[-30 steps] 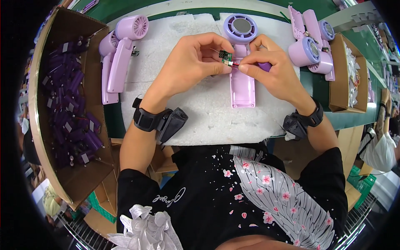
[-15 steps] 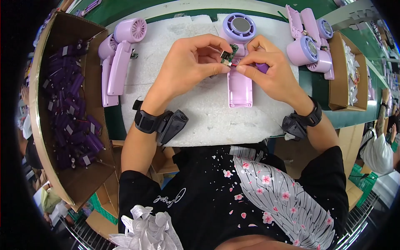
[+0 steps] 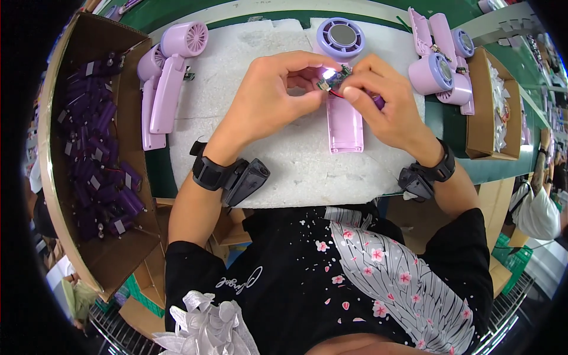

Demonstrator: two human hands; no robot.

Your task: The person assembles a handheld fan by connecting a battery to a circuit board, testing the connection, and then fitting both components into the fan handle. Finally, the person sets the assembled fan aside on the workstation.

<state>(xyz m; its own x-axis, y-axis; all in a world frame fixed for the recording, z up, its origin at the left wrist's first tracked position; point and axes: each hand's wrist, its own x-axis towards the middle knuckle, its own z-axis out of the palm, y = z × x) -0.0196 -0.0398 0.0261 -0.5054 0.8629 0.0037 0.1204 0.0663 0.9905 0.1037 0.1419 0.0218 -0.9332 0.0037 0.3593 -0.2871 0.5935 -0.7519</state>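
A small green circuit board point(image 3: 335, 78) is held up over the white foam sheet, a bright white light shining on it. My left hand point(image 3: 278, 89) pinches its left end between thumb and fingers. My right hand point(image 3: 384, 97) is closed at the board's right end; its fingertips partly cover the board. A red wire runs from the board toward my right hand, where a purple battery point(image 3: 378, 102) shows, partly hidden by the fingers. Beneath both hands lies a pink open handle shell point(image 3: 345, 127), joined to a fan head point(image 3: 340, 36) with a lilac ring and a silver disc.
On the left stands a cardboard box point(image 3: 133, 94) of purple batteries, with pink fans point(image 3: 168, 94) beside it. At the right lie more pink fans point(image 3: 432, 71) and open shells, next to a carton point(image 3: 480, 112) of small white parts. Other people are at both sides.
A white light has come on at the board. The board has tilted, and my right fingers have moved up from the wire to its right end. The handle shell has shifted slightly right.
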